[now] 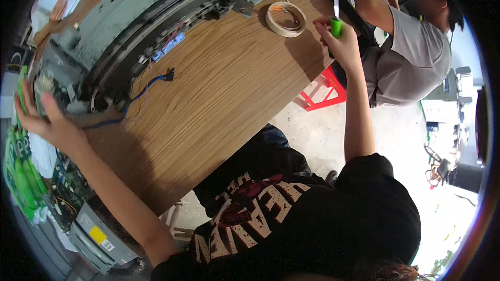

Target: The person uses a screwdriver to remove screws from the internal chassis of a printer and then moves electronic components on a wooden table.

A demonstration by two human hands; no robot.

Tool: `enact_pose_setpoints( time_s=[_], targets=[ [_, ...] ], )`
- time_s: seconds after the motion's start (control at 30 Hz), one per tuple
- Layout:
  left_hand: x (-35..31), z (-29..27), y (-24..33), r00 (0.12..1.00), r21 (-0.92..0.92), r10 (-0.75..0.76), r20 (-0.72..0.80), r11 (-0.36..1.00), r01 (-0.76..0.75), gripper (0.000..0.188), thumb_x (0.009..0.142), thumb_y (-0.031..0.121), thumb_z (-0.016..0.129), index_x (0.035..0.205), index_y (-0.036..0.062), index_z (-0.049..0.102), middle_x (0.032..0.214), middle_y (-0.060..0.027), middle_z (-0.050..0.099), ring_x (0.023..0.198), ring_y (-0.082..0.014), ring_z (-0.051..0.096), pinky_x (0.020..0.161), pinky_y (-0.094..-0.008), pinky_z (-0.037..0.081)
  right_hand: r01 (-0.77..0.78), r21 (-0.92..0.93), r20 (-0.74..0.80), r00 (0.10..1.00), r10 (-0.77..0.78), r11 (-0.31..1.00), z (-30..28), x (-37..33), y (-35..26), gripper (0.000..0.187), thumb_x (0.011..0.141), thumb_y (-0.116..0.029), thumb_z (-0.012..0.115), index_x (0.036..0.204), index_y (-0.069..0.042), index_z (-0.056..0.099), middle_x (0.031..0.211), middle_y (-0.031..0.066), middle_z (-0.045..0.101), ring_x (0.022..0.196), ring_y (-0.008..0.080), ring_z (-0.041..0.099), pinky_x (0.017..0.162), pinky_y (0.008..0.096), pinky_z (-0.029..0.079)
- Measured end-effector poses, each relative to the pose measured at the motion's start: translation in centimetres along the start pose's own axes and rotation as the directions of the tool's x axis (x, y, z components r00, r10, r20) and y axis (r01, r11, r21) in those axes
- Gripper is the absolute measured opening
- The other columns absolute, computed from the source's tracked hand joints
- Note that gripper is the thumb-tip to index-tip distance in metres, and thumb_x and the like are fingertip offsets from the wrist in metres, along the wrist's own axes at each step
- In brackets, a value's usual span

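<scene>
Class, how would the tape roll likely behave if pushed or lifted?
Pushed, the beige tape roll would probably slide, since it lies flat on the wood-grain table. Lifted onto edge, its round outline suggests it might roll. Its open centre hints it may be light for its size.

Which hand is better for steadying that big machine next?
Probably the left hand: its fingers spread right beside the machine, while the right hand is farther away, gripping the green-handled tool.
</scene>
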State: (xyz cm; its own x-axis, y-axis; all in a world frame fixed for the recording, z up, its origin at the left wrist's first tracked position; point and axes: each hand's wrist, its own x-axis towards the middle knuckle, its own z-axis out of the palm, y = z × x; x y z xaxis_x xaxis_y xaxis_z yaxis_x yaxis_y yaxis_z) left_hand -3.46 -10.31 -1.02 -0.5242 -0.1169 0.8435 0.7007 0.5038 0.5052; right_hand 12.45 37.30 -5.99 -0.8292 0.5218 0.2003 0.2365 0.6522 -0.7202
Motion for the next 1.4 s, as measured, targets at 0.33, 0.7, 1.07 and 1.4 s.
enact_pose_setpoints(
  time_s=[0.33, 0.7, 1.07, 1.4],
  targets=[
    [-6.7, -0.9, 1.5, 0.979, 0.158, -0.204, -0.021, 0.966, 0.204, 0.062, 0.087, 0.007, 0.067, 0.138, 0.0015, 0.032, 0.131, -0.0168, 0.043, 0.110, -0.0236, 0.049, 0.090, -0.0347, 0.046, 0.439, -0.335, 0.228, 0.896, -0.380, 0.834, 2.8, 8.4, 0.0, 0.026, 0.074, -0.022, 0.076, 0.085, 0.000, 0.066, 0.078, 0.0192, 0.064, 0.074, 0.0348, 0.064, 0.066, 0.0386, 0.049],
    [-7.6, -2.0, -0.4, 0.908, -0.170, -0.373, 0.192, 0.898, 0.405, 0.061, 0.077, 0.000, 0.075, 0.130, 0.0042, 0.044, 0.117, -0.0085, 0.054, 0.107, -0.0179, 0.054, 0.087, -0.0302, 0.048, 0.520, -0.377, 0.302, 0.851, -0.429, 0.767, 3.1, 8.7, -0.4, 0.027, 0.079, -0.024, 0.072, 0.089, 0.000, 0.065, 0.078, 0.0203, 0.065, 0.076, 0.0367, 0.065, 0.066, 0.0397, 0.049],
    [-7.4, -2.7, -1.0, 0.929, -0.402, -0.200, 0.311, 0.858, 0.319, 0.060, 0.083, -0.004, 0.068, 0.136, 0.0024, 0.040, 0.118, -0.0106, 0.059, 0.104, -0.0160, 0.059, 0.082, -0.0280, 0.051, 0.181, 0.411, 0.317, 0.890, -0.327, 0.893, 3.9, -3.7, -11.1, 0.013, 0.086, -0.015, 0.069, 0.089, -0.003, 0.065, 0.068, -0.0046, 0.054, 0.057, 0.0030, 0.047, 0.050, 0.0180, 0.033],
    [-9.7, -0.9, -0.3, 0.969, -0.157, -0.237, 0.075, 0.957, 0.246, 0.057, 0.080, 0.005, 0.074, 0.130, 0.0004, 0.047, 0.119, -0.0114, 0.054, 0.106, -0.0198, 0.057, 0.082, -0.0301, 0.050, 0.150, 0.623, 0.409, 0.774, -0.484, 0.767, 16.8, -9.3, -19.6, 0.017, 0.086, -0.018, 0.071, 0.089, -0.002, 0.067, 0.070, -0.0030, 0.058, 0.059, 0.0031, 0.050, 0.051, 0.0184, 0.037]
  ],
)
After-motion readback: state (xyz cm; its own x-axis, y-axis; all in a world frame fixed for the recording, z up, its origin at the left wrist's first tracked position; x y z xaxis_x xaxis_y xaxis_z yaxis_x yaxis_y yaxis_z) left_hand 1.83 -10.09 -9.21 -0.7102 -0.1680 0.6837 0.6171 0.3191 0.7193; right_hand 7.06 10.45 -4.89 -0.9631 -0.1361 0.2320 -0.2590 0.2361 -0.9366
